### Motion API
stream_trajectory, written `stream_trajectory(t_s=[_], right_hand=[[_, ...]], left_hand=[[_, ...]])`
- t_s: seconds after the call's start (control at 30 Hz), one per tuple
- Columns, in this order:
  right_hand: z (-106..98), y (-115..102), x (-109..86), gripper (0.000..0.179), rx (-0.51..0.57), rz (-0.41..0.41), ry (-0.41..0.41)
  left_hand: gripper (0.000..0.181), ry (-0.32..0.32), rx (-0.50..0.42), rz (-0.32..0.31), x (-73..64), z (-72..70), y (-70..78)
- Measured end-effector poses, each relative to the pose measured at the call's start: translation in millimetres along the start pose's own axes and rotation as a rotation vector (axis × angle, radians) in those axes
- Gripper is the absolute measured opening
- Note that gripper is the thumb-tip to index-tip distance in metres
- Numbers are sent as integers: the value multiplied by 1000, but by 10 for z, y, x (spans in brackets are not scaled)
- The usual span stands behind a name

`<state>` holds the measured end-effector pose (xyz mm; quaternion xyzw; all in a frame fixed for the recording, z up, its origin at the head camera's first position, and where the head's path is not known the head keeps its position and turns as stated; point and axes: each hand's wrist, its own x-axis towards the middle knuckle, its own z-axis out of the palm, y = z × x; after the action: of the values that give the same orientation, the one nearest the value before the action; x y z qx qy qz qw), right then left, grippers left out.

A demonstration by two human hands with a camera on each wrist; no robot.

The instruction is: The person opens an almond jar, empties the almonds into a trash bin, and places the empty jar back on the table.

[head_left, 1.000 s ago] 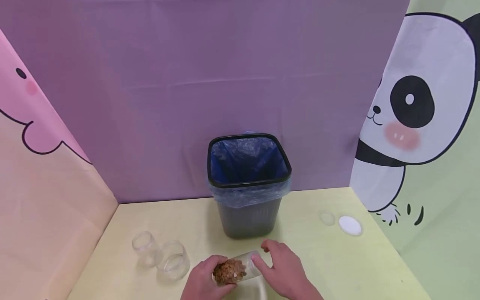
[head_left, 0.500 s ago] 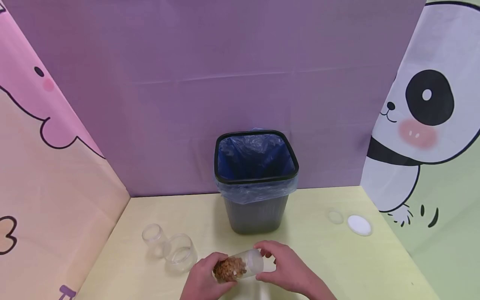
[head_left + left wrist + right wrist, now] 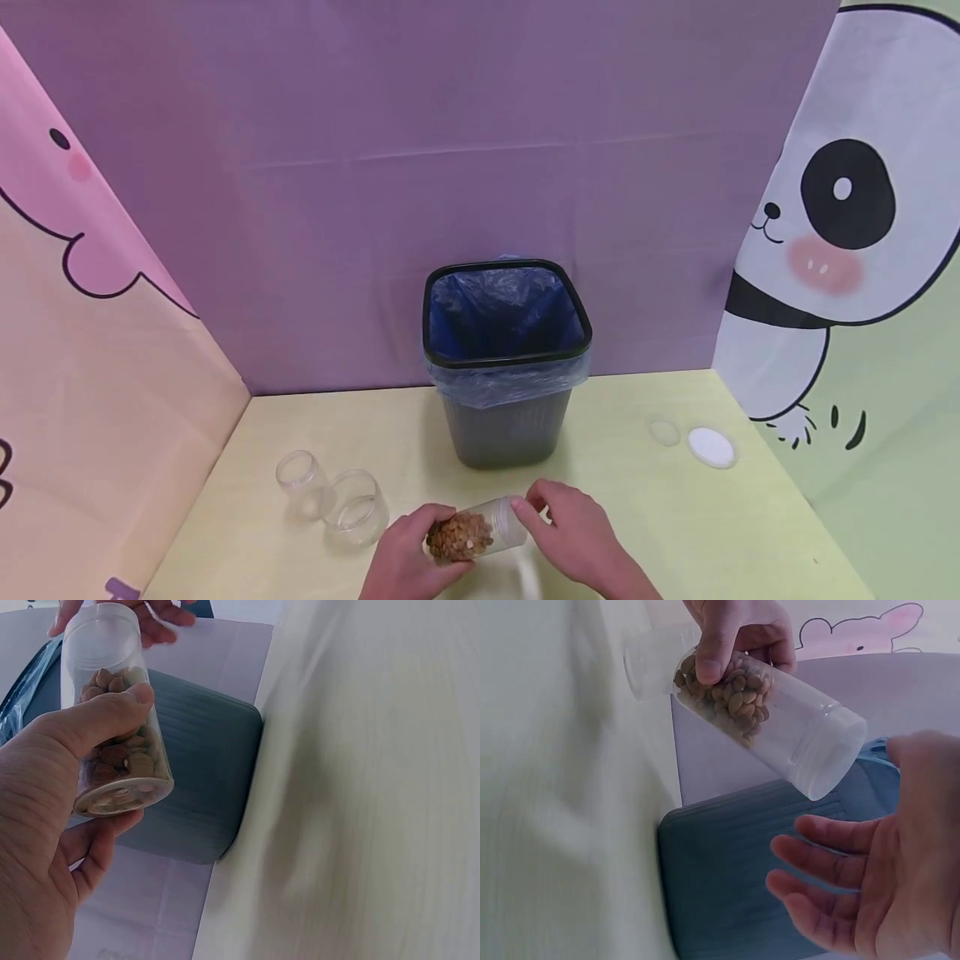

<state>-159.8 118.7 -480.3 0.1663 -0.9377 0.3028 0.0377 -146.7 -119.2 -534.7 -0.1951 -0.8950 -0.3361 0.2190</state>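
My left hand (image 3: 405, 554) grips a clear cylindrical jar (image 3: 105, 645) around its base end, thumb across its side. Brown nut-like pieces (image 3: 459, 537) fill the held end, and the jar lies tilted toward the right. A frosted cap (image 3: 831, 754) covers its other end. Beside that cap is my right hand (image 3: 573, 533), its fingers (image 3: 821, 859) loosely bent with nothing between them. In the right wrist view a gap shows between these fingers and the cap; in the head view the thumb overlaps the cap's edge.
A grey bin (image 3: 510, 429) with a blue liner stands behind the hands, against the purple backdrop. Two clear containers, a smaller one (image 3: 300, 479) and a wider one (image 3: 352, 512), stand at left. A white disc (image 3: 711, 447) and a translucent disc (image 3: 664, 431) lie at right.
My right fingers spread about the capped end half a second ago, and now the hand has turned, with the thumb at the cap's edge. The left hand keeps its grip on the jar.
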Motion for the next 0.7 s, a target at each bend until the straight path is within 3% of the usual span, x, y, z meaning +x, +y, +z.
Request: stream_trajectory(t_s=[0.23, 0.47, 0.7], right_hand=[[14, -40, 2, 52, -55, 62, -79], [-32, 34, 4, 34, 137, -154, -173], [-11, 128, 26, 52, 268, -352, -156]], left_hand=[[59, -8, 11, 5, -20, 9, -32], [59, -37, 31, -2, -35, -14, -45], [60, -10, 47, 36, -72, 3, -78]])
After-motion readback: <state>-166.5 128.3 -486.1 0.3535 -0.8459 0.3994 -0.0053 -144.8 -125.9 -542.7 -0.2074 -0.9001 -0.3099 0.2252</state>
